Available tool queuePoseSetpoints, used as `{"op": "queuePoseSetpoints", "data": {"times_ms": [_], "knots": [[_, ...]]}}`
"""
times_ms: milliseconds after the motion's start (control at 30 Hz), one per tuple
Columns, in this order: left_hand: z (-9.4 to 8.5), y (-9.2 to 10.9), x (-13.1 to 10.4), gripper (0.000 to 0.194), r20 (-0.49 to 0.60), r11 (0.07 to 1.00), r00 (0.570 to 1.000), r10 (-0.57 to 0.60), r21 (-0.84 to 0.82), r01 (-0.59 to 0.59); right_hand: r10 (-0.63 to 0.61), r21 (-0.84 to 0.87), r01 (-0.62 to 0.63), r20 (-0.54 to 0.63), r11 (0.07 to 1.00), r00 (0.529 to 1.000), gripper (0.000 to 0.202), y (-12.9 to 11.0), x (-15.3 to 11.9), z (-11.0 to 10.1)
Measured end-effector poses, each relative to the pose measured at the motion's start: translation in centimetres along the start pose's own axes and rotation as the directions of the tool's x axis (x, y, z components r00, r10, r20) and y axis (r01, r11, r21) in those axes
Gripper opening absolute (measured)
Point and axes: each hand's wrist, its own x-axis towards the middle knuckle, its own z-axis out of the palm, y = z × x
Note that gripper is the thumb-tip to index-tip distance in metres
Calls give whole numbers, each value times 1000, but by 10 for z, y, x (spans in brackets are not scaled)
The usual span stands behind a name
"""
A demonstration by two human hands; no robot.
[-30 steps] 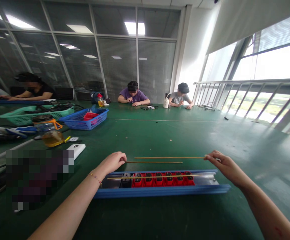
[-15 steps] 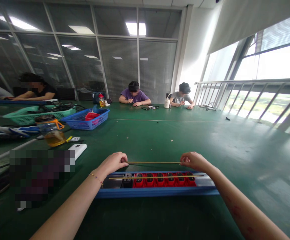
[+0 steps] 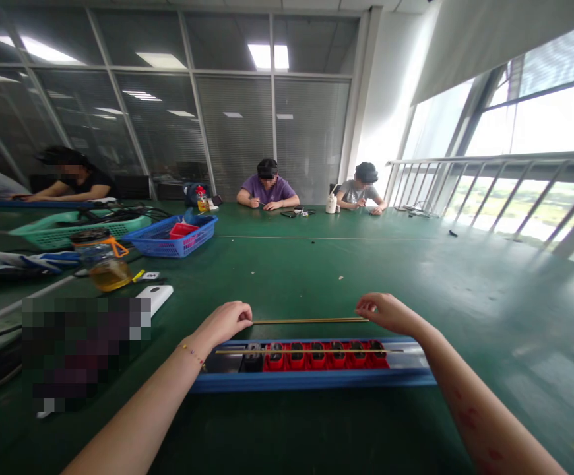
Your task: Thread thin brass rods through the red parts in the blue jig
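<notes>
My left hand point(image 3: 227, 319) pinches the left end of a thin tan stick point(image 3: 311, 321) just beyond the blue tray. Above the stick's right end, my right hand point(image 3: 383, 310) has come off it, its fingers curled with a gap between thumb and fingertips. A long blue tray point(image 3: 317, 380) lies in front of me, holding a row of red holders point(image 3: 295, 361) with dark round parts and one black holder point(image 3: 253, 361) at the row's left end. Another thin stick point(image 3: 237, 352) lies lengthwise across the holders.
On the left are a blue basket point(image 3: 168, 245) with a red box, a green basket point(image 3: 44, 235), a jar of amber liquid point(image 3: 110, 274) and a white device point(image 3: 156, 298). Several people sit across the green table point(image 3: 287, 270); a railing point(image 3: 495, 161) stands at the right.
My right hand has let go of the stick's right end and lifted slightly, uncovering that end. My left hand still pinches the other end.
</notes>
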Motion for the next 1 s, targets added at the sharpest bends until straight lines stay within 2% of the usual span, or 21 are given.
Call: {"op": "queuePoseSetpoints", "data": {"times_ms": [100,200,400,567,667,800,900,1000], "knots": [[0,0,0,15,7,1000,1000,3,12,-3,-141,122,124,142,985,980,25,-18,-19,-29],[-1,1,0,16,17,1000,1000,-5,20,5,-188,166,142,302,976,935,21,-31,-37,-47],[-2,2,0,18,19,1000,1000,-8,22,7,-50,64,29,358,998,932,24,-28,-45,-44],[-1,1,1,17,3,1000,1000,-1,28,1,-74,58,53,450,997,890,30,-23,-40,-43],[0,0,1,17,-1,1000,1000,0,18,0,-163,124,120,436,985,885,33,-28,-40,-49],[-1,1,-1,18,-3,1000,1000,-3,18,3,-263,238,185,357,953,896,40,-37,-42,-58],[-2,1,-1,18,-10,1000,1000,3,18,-3,-250,286,173,258,942,933,41,-36,-44,-66],[-2,2,-1,19,-2,1000,1000,6,15,-6,-183,307,122,177,944,967,39,-23,-46,-71]]}}
